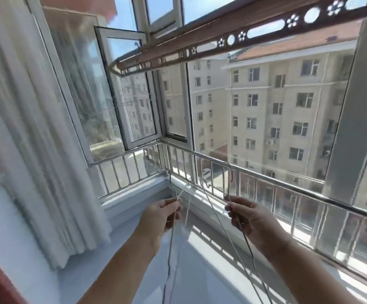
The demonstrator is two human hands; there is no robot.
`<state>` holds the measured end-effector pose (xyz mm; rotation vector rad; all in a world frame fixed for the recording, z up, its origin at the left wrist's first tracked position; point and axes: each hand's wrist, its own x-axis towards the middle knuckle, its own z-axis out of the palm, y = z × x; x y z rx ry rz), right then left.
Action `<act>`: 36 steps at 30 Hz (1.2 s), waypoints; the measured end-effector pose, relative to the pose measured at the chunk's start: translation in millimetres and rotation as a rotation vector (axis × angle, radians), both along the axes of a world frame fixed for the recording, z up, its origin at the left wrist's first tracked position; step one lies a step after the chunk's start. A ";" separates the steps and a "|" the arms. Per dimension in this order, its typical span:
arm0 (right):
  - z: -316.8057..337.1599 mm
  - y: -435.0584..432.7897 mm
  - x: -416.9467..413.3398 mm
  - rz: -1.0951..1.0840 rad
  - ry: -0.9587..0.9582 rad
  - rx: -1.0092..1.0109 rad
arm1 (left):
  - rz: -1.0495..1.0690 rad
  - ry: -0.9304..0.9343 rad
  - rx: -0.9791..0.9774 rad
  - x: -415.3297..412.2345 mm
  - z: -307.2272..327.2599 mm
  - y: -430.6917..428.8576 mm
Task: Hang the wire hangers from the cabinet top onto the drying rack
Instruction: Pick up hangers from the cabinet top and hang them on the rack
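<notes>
Left hand and right hand each pinch wire hangers, apparently separating them. Drying rack overhead shows none hung; all hanging remains.

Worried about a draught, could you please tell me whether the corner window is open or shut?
Open: the corner window has its sash angled away from the frame.

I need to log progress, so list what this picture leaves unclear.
Head view only.
How many wire hangers the left hand and right hand pinch: thin wires overlap and blur.
The hangers' lower ends: cut off by the bottom edge.
The drying rack: its right end runs past the frame edge.
</notes>
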<state>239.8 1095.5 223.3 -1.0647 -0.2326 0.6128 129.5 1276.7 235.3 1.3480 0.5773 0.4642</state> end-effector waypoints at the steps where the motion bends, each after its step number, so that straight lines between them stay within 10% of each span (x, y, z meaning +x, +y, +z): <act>1: 4.7 19.6 9.0 0.008 -0.014 0.001 | 0.014 -0.005 0.001 7.5 3.6 17.7; 36: 163.5 568.7 298.3 -0.211 -0.335 0.096 | -0.143 -0.178 0.137 325.9 167.5 565.9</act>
